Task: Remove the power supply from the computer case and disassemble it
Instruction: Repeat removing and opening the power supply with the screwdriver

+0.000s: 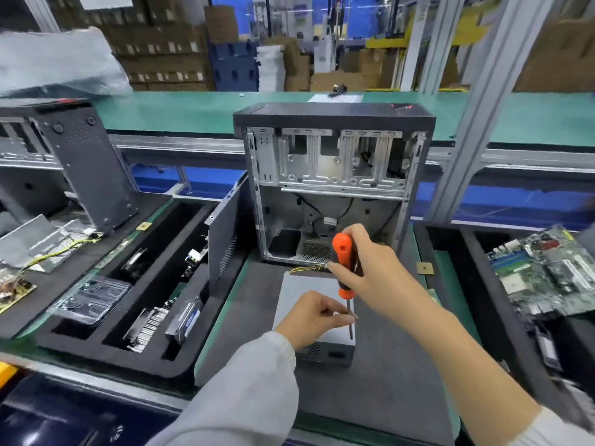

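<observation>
The grey power supply (309, 286) lies flat on the dark mat, just in front of the open computer case (331, 185), which stands upright with its side off. Yellow wires run from the supply's far edge toward the case. My right hand (370, 268) grips an orange-and-black screwdriver (344, 262) held upright, its shaft pointing down at the supply's near right top. My left hand (310, 318) rests on the supply, thumb and fingers pinched around the shaft near the tip. Whether a screw sits under the tip is hidden.
A black foam tray (106, 320) at the left holds removed parts, with a side panel (225, 239) leaning beside it. Another case (80, 169) stands far left. A green motherboard (547, 272) lies at the right. A green conveyor (193, 111) runs behind.
</observation>
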The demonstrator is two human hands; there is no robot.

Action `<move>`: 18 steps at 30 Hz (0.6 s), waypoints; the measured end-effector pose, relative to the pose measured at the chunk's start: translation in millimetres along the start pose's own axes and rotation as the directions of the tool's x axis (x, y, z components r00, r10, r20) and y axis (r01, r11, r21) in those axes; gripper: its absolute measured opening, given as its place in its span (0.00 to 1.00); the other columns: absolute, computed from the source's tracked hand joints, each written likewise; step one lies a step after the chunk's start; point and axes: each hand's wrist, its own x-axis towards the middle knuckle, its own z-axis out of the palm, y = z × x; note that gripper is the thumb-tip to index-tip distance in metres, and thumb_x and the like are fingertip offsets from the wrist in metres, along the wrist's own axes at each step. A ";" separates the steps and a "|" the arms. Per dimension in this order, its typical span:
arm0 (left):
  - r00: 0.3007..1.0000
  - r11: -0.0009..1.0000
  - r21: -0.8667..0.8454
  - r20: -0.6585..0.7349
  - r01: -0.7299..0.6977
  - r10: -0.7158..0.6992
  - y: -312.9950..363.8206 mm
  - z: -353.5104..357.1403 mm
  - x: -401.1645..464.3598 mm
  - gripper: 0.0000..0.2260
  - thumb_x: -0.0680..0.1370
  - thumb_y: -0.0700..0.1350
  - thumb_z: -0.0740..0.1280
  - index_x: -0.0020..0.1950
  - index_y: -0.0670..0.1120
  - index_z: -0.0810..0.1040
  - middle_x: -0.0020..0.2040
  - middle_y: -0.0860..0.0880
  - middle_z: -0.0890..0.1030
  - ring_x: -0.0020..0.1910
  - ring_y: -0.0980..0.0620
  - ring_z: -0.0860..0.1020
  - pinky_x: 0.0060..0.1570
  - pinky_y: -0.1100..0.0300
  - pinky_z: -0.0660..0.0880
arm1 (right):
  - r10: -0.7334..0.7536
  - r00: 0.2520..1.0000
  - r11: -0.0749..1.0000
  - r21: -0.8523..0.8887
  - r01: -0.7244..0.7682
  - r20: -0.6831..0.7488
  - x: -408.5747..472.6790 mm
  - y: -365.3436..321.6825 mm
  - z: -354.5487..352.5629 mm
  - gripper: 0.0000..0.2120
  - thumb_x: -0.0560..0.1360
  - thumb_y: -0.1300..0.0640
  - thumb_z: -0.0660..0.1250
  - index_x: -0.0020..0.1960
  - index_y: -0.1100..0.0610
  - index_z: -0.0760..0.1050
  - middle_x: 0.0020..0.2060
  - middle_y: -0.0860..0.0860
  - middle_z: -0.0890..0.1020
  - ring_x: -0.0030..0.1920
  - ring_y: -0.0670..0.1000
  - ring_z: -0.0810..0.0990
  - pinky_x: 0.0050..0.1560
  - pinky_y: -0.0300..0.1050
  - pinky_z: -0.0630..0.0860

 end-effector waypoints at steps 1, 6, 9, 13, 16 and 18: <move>1.000 1.000 -0.001 0.009 -0.016 0.016 -0.7 -0.4 0.1 0.05 0.77 0.48 0.71 0.48 0.50 0.87 0.34 0.43 0.74 0.36 0.52 0.67 0.41 0.58 0.69 | 0.005 1.000 1.000 0.007 -0.005 -0.013 -2.8 -1.0 1.1 0.12 0.78 0.49 0.64 0.51 0.46 0.59 0.35 0.49 0.77 0.33 0.47 0.82 0.38 0.50 0.79; 0.998 0.998 -0.019 0.010 -0.055 0.055 -5.9 -2.2 2.1 0.04 0.76 0.50 0.71 0.46 0.56 0.86 0.47 0.40 0.84 0.43 0.41 0.77 0.52 0.57 0.75 | 0.031 0.993 0.998 0.051 -0.025 -0.117 -15.1 -2.3 2.9 0.11 0.78 0.51 0.64 0.52 0.48 0.61 0.35 0.47 0.75 0.36 0.49 0.82 0.40 0.53 0.79; 0.998 0.997 -0.027 0.014 -0.065 0.066 -9.3 2.5 4.8 0.04 0.77 0.49 0.71 0.46 0.55 0.86 0.45 0.46 0.85 0.48 0.43 0.80 0.53 0.58 0.75 | 0.033 0.988 0.999 0.027 -0.029 -0.154 -19.7 0.9 4.7 0.12 0.78 0.51 0.64 0.51 0.47 0.60 0.34 0.46 0.75 0.36 0.48 0.80 0.38 0.49 0.78; 0.997 0.996 -0.044 0.006 -0.072 0.072 -15.6 11.3 5.2 0.05 0.76 0.49 0.71 0.47 0.52 0.87 0.45 0.49 0.86 0.44 0.49 0.80 0.50 0.61 0.75 | 0.024 0.980 1.000 0.014 -0.022 -0.198 -25.7 11.0 6.6 0.12 0.78 0.49 0.64 0.51 0.45 0.59 0.34 0.44 0.75 0.34 0.40 0.77 0.31 0.33 0.71; 0.997 0.995 -0.070 -0.021 -0.074 0.072 -20.5 13.5 4.3 0.05 0.77 0.49 0.71 0.47 0.52 0.87 0.46 0.44 0.85 0.43 0.43 0.78 0.54 0.51 0.76 | 0.017 0.977 0.998 0.055 -0.006 -0.215 -29.9 14.7 9.0 0.13 0.77 0.50 0.65 0.51 0.45 0.60 0.34 0.41 0.75 0.36 0.35 0.76 0.33 0.27 0.69; 0.997 0.993 -0.090 -0.024 -0.077 0.076 -22.4 15.1 4.0 0.05 0.77 0.47 0.71 0.47 0.52 0.87 0.45 0.47 0.86 0.44 0.42 0.79 0.55 0.50 0.76 | 0.012 0.975 0.998 0.057 0.001 -0.221 -31.0 17.4 10.0 0.13 0.77 0.50 0.65 0.51 0.45 0.60 0.35 0.41 0.75 0.36 0.35 0.76 0.32 0.28 0.70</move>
